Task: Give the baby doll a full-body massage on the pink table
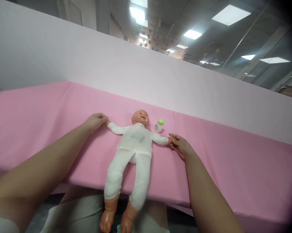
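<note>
A baby doll (133, 149) in white clothes lies on its back on the pink table (233, 168), arms stretched out to both sides. Its legs hang over the near edge and its bare feet dangle above my lap. My left hand (96, 121) is closed around the doll's hand at the left. My right hand (179, 145) pinches the doll's other hand at the right. A small white bottle with a green cap (158, 125) stands just right of the doll's head, between it and my right hand.
A pale pink partition wall (136, 68) rises behind the table. The table's near edge (87, 186) runs in front of my lap. Ceiling lights and glass panels show above the partition.
</note>
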`<act>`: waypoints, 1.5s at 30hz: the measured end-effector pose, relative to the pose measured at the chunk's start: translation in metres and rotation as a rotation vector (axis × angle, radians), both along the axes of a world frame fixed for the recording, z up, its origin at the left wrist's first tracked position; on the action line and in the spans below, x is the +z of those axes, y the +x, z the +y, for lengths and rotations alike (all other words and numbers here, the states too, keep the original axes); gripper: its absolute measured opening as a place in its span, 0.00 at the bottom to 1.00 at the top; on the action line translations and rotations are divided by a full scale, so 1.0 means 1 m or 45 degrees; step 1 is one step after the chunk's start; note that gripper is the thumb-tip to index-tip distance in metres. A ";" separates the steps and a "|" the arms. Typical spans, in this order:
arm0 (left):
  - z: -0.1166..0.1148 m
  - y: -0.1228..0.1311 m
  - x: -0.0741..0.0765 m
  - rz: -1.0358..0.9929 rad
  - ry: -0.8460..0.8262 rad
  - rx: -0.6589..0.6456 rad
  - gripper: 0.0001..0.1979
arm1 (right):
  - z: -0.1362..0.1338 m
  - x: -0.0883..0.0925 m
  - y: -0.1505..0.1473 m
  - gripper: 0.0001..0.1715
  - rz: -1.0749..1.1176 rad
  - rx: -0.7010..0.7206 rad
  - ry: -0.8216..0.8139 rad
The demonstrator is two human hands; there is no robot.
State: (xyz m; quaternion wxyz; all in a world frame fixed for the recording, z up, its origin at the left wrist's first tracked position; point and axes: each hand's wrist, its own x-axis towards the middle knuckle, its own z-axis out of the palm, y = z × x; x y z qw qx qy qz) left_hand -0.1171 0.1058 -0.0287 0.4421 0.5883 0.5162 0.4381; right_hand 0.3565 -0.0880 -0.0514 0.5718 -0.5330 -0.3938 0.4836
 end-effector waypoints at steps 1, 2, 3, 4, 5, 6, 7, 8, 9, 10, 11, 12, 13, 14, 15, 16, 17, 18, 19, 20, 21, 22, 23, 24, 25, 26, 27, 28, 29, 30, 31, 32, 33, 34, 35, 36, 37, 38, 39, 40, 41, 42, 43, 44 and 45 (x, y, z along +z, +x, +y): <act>0.000 0.000 0.000 0.005 0.001 0.004 0.12 | 0.000 0.000 0.000 0.26 -0.016 0.009 0.002; 0.000 0.000 0.000 0.007 0.000 0.011 0.12 | 0.000 0.000 0.000 0.27 -0.033 0.012 0.001; 0.000 0.000 -0.001 0.005 -0.001 0.017 0.13 | 0.000 0.000 0.000 0.27 -0.052 0.008 -0.003; 0.000 -0.001 -0.001 0.001 0.000 0.022 0.13 | 0.000 -0.001 0.000 0.27 -0.073 0.001 -0.009; 0.000 -0.001 -0.001 -0.002 0.003 0.022 0.14 | 0.000 -0.001 -0.001 0.26 -0.094 -0.008 -0.016; 0.000 -0.001 -0.002 -0.004 0.007 0.018 0.14 | 0.001 -0.001 -0.001 0.24 -0.114 -0.017 -0.022; 0.000 -0.001 -0.002 -0.009 0.014 0.016 0.15 | 0.001 -0.001 -0.002 0.23 -0.132 -0.026 -0.029; 0.000 -0.001 -0.002 -0.013 0.020 0.013 0.15 | 0.002 -0.002 -0.003 0.22 -0.147 -0.034 -0.034; 0.000 -0.002 -0.003 -0.019 0.026 0.010 0.16 | 0.002 -0.002 -0.003 0.22 -0.160 -0.043 -0.038; 0.001 -0.002 -0.003 -0.025 0.028 0.006 0.16 | 0.003 -0.003 -0.004 0.23 -0.169 -0.050 -0.040; 0.001 -0.002 -0.004 -0.031 0.029 0.006 0.16 | 0.003 -0.003 -0.004 0.24 -0.183 -0.058 -0.042; 0.001 -0.002 -0.004 -0.036 0.028 0.008 0.16 | 0.004 -0.004 -0.004 0.25 -0.200 -0.066 -0.043; 0.001 -0.002 -0.004 -0.038 0.027 0.010 0.16 | 0.005 -0.005 -0.004 0.26 -0.217 -0.078 -0.043; 0.001 -0.002 -0.004 -0.039 0.023 0.010 0.15 | 0.005 -0.006 -0.004 0.27 -0.234 -0.094 -0.043; 0.001 -0.002 -0.004 -0.040 0.019 0.012 0.14 | 0.006 -0.008 -0.003 0.27 -0.247 -0.112 -0.043; 0.001 -0.001 -0.004 -0.041 0.014 0.014 0.13 | 0.007 -0.009 -0.002 0.27 -0.255 -0.133 -0.044; 0.002 -0.001 -0.004 -0.044 0.008 0.016 0.12 | 0.008 -0.010 -0.001 0.27 -0.258 -0.154 -0.044; 0.002 -0.001 -0.004 -0.048 -0.003 0.018 0.11 | 0.009 -0.011 -0.001 0.26 -0.255 -0.172 -0.044; 0.002 -0.001 -0.004 -0.054 -0.016 0.024 0.11 | 0.010 -0.012 0.000 0.24 -0.250 -0.185 -0.044; 0.002 -0.001 -0.004 -0.062 -0.031 0.030 0.12 | 0.011 -0.012 0.000 0.23 -0.245 -0.193 -0.043; 0.002 -0.001 -0.004 -0.076 -0.046 0.034 0.14 | 0.011 -0.012 0.001 0.22 -0.235 -0.197 -0.040; 0.003 -0.001 -0.004 -0.093 -0.060 0.033 0.16 | 0.011 -0.012 0.001 0.21 -0.222 -0.195 -0.036; 0.004 -0.001 -0.004 -0.112 -0.074 0.030 0.18 | 0.011 -0.012 0.001 0.21 -0.209 -0.187 -0.032; 0.004 -0.001 -0.004 -0.131 -0.086 0.028 0.20 | 0.010 -0.011 0.001 0.22 -0.189 -0.175 -0.027; 0.005 -0.002 -0.005 -0.150 -0.098 0.021 0.22 | 0.009 -0.010 0.001 0.23 -0.158 -0.159 -0.023; 0.006 -0.002 -0.005 -0.164 -0.111 0.014 0.24 | 0.007 -0.008 0.000 0.24 -0.119 -0.141 -0.018; 0.006 -0.003 -0.005 -0.173 -0.122 0.007 0.26 | 0.006 -0.007 0.000 0.25 -0.075 -0.120 -0.011; 0.006 -0.003 -0.005 -0.177 -0.129 -0.002 0.28 | 0.004 -0.006 0.000 0.27 -0.032 -0.096 -0.002; 0.006 -0.004 -0.005 -0.179 -0.129 -0.015 0.29 | 0.003 -0.004 0.000 0.28 0.005 -0.071 0.010; 0.006 -0.004 -0.005 -0.178 -0.125 -0.031 0.30 | 0.001 -0.004 0.000 0.29 0.029 -0.044 0.022; 0.005 -0.004 -0.005 -0.173 -0.117 -0.048 0.30 | 0.000 -0.003 -0.001 0.30 0.037 -0.018 0.032; 0.004 -0.004 -0.004 -0.164 -0.110 -0.062 0.30 | -0.001 -0.003 -0.001 0.30 0.036 0.006 0.040; 0.003 -0.004 -0.003 -0.153 -0.102 -0.074 0.29 | -0.001 -0.002 -0.001 0.30 0.028 0.026 0.045; 0.002 -0.003 -0.002 -0.140 -0.093 -0.075 0.27 | -0.001 -0.002 -0.001 0.30 0.011 0.037 0.047; 0.000 -0.003 -0.001 -0.126 -0.081 -0.069 0.25 | -0.001 -0.003 -0.001 0.28 -0.012 0.036 0.048; -0.002 -0.002 0.000 -0.112 -0.068 -0.060 0.23 | -0.001 -0.003 -0.001 0.27 -0.038 0.027 0.045; -0.003 -0.001 0.002 -0.101 -0.055 -0.053 0.21 | -0.001 -0.003 -0.001 0.26 -0.064 0.012 0.040; -0.005 -0.001 0.003 -0.090 -0.046 -0.052 0.19 | 0.000 -0.004 -0.002 0.25 -0.088 -0.005 0.031; -0.006 0.000 0.004 -0.081 -0.042 -0.056 0.17 | 0.000 -0.004 -0.002 0.25 -0.107 -0.022 0.020; -0.007 0.000 0.005 -0.071 -0.041 -0.062 0.16 | 0.001 -0.005 -0.002 0.25 -0.122 -0.036 0.008; -0.008 0.000 0.006 -0.063 -0.042 -0.069 0.16 | 0.002 -0.005 -0.002 0.25 -0.133 -0.049 -0.002; -0.008 0.000 0.006 -0.055 -0.042 -0.072 0.16 | 0.003 -0.006 -0.002 0.26 -0.143 -0.064 -0.008; -0.009 0.000 0.007 -0.049 -0.039 -0.072 0.17 | 0.004 -0.007 -0.002 0.26 -0.151 -0.081 -0.011; -0.009 0.001 0.007 -0.044 -0.036 -0.067 0.17 | 0.005 -0.008 -0.002 0.27 -0.155 -0.098 -0.012; -0.009 0.001 0.007 -0.041 -0.033 -0.060 0.17 | 0.006 -0.009 -0.001 0.27 -0.156 -0.117 -0.010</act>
